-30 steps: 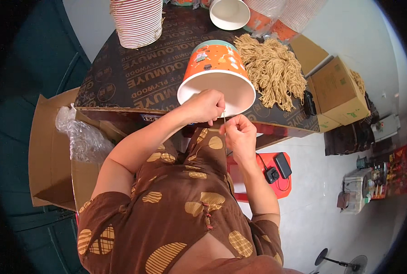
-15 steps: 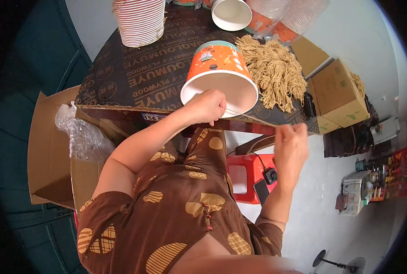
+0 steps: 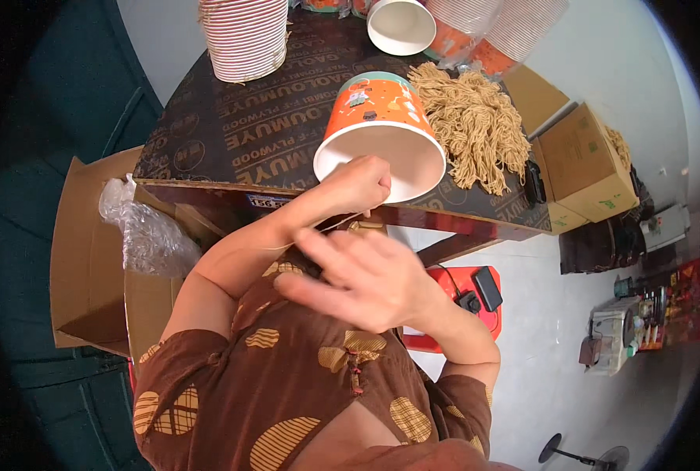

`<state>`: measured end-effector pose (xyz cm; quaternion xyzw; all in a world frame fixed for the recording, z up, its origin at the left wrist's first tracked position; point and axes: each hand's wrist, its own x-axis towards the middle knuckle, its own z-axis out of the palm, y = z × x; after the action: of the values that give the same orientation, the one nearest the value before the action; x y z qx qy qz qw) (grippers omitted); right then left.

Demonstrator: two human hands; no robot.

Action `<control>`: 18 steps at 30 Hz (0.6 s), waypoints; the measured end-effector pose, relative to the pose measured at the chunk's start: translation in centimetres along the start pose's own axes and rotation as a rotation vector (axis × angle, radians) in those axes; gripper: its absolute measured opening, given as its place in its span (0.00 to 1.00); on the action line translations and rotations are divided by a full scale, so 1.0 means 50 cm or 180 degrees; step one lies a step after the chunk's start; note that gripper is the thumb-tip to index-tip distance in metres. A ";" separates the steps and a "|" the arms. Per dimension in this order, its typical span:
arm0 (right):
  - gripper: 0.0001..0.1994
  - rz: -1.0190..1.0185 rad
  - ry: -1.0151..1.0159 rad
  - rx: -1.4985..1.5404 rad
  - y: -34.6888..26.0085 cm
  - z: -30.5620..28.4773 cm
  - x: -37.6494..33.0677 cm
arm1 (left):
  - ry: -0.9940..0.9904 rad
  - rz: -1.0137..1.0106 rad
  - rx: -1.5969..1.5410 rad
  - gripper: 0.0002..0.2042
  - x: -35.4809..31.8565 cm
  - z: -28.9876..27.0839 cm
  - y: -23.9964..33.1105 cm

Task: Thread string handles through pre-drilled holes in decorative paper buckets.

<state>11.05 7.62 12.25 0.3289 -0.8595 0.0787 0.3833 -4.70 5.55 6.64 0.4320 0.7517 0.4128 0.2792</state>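
Note:
An orange and white paper tub (image 3: 381, 106) lies on its side at the table's front edge, its mouth toward me. My left hand (image 3: 362, 184) is closed in front of that mouth, pinching a thin tan cord (image 3: 342, 222) near the rim. From there the cord runs left across my left forearm. My right hand (image 3: 366, 279), blurred by motion, is below the left one, its fingers apart beside the cord. Whether the cord touches its fingertips is unclear. A heap of tan cords (image 3: 475, 125) lies to the right of the tub.
Stacked white tubs (image 3: 244, 39) stand at the back left of the dark table (image 3: 279, 94), and another tub (image 3: 401, 27) lies behind. Cardboard boxes stand left (image 3: 87, 259) and right (image 3: 585, 161). A red stool (image 3: 487, 314) holds a black device (image 3: 487, 288).
My right hand has swung left, from beyond the tub's right side to below my left hand, its fingers spreading. The cord now trails left instead of right. My left hand stays near the rim.

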 end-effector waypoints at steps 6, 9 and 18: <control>0.05 0.2553 0.0709 -0.0058 0.044 0.025 -0.117 | -0.0259 0.0077 -0.0455 0.03 0.009 -0.007 -0.029; 0.03 0.3566 0.0755 0.0414 0.064 0.060 -0.153 | -0.0423 0.0053 -0.0790 0.04 0.015 -0.010 -0.036; 0.13 0.4430 0.0662 0.1700 0.054 0.119 -0.151 | -0.0219 0.0476 -0.0395 0.02 0.024 -0.002 -0.050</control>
<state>9.43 11.22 3.05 -0.2176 -0.7800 0.5392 0.2314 -6.41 5.84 4.45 0.4827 0.6803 0.4631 0.2994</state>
